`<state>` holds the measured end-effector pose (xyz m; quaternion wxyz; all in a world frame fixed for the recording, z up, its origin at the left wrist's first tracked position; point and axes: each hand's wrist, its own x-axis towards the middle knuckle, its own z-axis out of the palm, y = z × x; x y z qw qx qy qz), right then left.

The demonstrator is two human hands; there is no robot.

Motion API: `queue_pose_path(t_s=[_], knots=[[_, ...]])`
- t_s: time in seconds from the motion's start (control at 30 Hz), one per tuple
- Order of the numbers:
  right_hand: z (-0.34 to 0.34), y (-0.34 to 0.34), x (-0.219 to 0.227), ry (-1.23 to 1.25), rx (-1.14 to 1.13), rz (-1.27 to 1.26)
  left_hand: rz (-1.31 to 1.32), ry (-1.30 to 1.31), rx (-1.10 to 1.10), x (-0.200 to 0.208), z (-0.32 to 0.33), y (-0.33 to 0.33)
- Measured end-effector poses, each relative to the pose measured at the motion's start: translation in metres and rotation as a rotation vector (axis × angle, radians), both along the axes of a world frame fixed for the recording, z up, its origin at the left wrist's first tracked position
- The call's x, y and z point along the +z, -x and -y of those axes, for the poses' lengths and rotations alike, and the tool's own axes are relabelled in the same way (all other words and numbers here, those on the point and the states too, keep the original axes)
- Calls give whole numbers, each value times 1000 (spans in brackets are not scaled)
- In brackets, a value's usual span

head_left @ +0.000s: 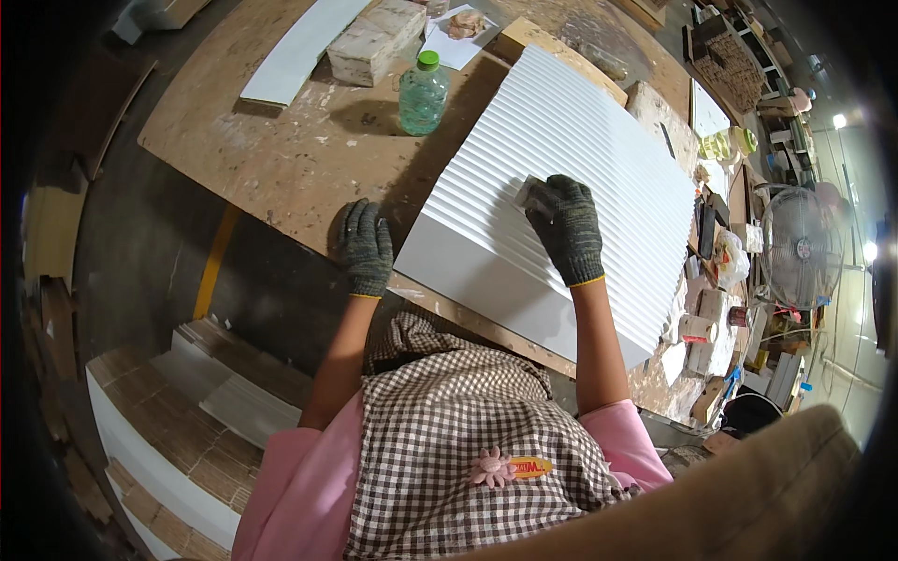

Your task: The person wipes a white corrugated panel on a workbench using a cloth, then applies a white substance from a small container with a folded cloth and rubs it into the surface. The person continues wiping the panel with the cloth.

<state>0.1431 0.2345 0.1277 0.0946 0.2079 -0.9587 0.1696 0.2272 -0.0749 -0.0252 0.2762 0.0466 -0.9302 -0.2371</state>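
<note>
A white panel (608, 150) with a ridged, grooved top lies at a slant on the worn workbench (271, 140). My right hand (569, 227), in a dark grey knitted glove, is closed around a small greyish pad (527, 191) and holds it on the ridges near the panel's left part. Its fingers partly hide the pad, so I cannot tell its exact kind. My left hand (365, 248), gloved alike, lies flat at the bench's near edge with its fingers stretched out. It holds nothing and is just left of the panel's corner.
Beyond my left hand stands a green-capped bottle (423, 93). Behind it are a paint-stained block (376, 42) and a white strip (304, 47). A wooden block (561, 61) sits at the panel's far edge. Stacked boards (187, 411) are at lower left, a fan (802, 245) at right.
</note>
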Motion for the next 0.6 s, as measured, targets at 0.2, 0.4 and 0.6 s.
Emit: queue_pose_path(t_s=[0.2,0.4,0.6], knots=[[-9,-2,13,-79,-22,5,15,-7,15,-7,0,-1],[0,3,2,-83,6,42,-12,-10,2,-4,1,2],[-6,16,9,-75,-20,34,5,11,16,-1,-1,-1]])
